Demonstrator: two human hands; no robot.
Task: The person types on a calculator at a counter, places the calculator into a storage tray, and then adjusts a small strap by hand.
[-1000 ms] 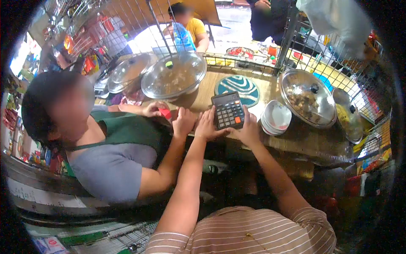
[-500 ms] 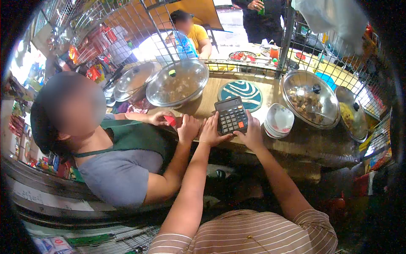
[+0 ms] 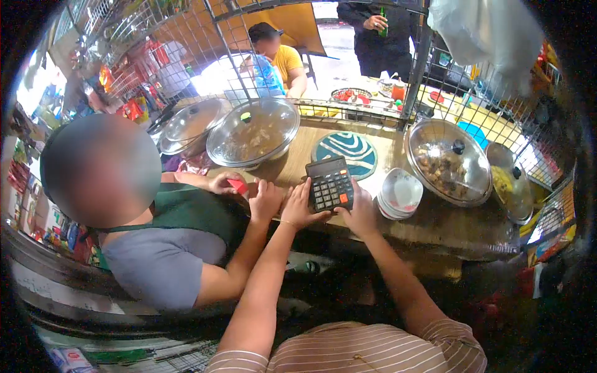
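Observation:
A black calculator [image 3: 330, 184] with an orange key is held between my two hands over the table's near edge. My left hand [image 3: 299, 206] grips its left side, with the thumb along the bottom. On the other side, my right hand [image 3: 359, 211] has its fingers against the right edge and its thumb near the lower corner. Just behind the calculator lies a round teal-and-white mat [image 3: 348, 152]. Close to my right hand stands a stack of white bowls [image 3: 400, 189]. To the left, a co-worker's hands hold a small red object [image 3: 237, 186].
Lidded glass-topped pans of food stand on the wooden table [image 3: 305, 140], including one pan [image 3: 255, 133] at left and another pan [image 3: 449, 163] at right. A wire grille [image 3: 348, 114] runs along the far edge. A co-worker [image 3: 168, 248] is close on my left; two people are beyond the grille.
The whole scene has shifted slightly left and down with my head. Both my hands stay on the calculator. Its display has gone from showing digits to looking dark.

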